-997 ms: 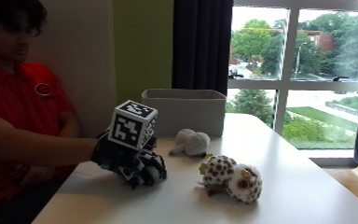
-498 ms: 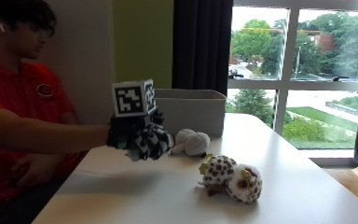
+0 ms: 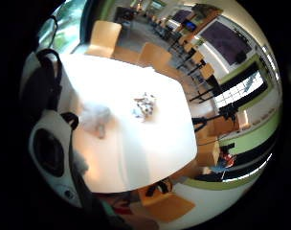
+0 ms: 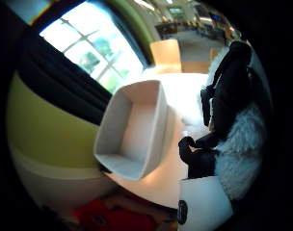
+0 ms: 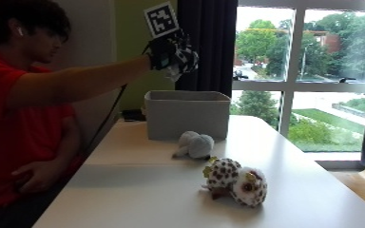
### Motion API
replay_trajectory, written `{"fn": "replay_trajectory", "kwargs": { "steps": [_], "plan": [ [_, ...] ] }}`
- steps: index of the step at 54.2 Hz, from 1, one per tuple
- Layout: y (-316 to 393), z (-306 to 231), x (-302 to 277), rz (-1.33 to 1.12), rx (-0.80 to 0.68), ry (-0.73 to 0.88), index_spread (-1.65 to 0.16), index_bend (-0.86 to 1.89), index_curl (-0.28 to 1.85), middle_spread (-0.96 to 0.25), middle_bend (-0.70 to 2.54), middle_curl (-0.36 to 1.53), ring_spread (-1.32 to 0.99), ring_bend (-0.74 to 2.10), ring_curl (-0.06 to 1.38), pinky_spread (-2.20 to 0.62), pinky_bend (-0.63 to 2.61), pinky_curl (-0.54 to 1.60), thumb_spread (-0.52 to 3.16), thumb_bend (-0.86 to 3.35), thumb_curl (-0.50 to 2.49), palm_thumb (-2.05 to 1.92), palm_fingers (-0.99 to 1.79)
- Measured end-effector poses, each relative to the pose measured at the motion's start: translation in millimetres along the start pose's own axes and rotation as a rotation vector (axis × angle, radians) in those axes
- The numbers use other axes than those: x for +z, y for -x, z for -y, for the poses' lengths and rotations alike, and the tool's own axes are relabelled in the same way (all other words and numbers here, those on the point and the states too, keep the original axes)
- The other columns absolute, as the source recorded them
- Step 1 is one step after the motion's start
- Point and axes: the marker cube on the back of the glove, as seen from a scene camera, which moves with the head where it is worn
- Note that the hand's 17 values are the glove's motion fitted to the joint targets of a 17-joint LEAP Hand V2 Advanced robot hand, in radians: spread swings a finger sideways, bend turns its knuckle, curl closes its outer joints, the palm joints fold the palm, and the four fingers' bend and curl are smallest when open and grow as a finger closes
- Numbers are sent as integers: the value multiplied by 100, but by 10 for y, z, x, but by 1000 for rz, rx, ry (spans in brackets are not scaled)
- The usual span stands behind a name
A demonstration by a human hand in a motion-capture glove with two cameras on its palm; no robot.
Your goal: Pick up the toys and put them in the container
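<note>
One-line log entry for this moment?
right hand: holds black-and-white toy above container | table: white toy, spotted owl

**Gloved hand raised high, fingers closed on a toy**

The person's right arm stretches out straight from the shoulder, lifted above head height. The gloved right hand (image 5: pixel 172 53) has its fingers curled around a black-and-white plush toy (image 5: pixel 184 57). The bare left hand (image 5: pixel 35 175) rests low against the person's lap, fingers relaxed.

1. A white counter (image 3: pixel 136 143) lies well below the palm.
2. A pale plush toy (image 3: pixel 95 117) and a spotted owl toy (image 3: pixel 144 106) sit near each other on it.
3. Wooden chairs (image 3: pixel 152 55) stand beside the counter.
</note>
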Motion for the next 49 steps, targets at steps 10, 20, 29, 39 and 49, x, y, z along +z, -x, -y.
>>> {"fn": "replay_trajectory", "kwargs": {
  "steps": [10,20,29,39,49],
  "plan": [
    [1241,305,-66,91,-188,25,-34,70,89,-42,60,45,-46,94,49,-47,98,46,26,19,95,62,102],
    [1905,344,21,111,-273,65,-35,65,92,-42,47,45,-46,92,49,-48,99,46,30,16,100,59,95],
    [2047,320,221,141,-298,169,-38,48,90,-39,30,42,-45,87,48,-48,102,45,41,14,103,57,78],
    [1966,272,303,187,-314,263,-44,4,73,-30,16,36,-37,85,45,-39,124,48,79,4,98,33,36],
    [1632,232,286,152,-280,219,-45,14,60,-21,21,38,-19,58,36,-20,129,47,111,-5,77,9,-1]
  ]
}}
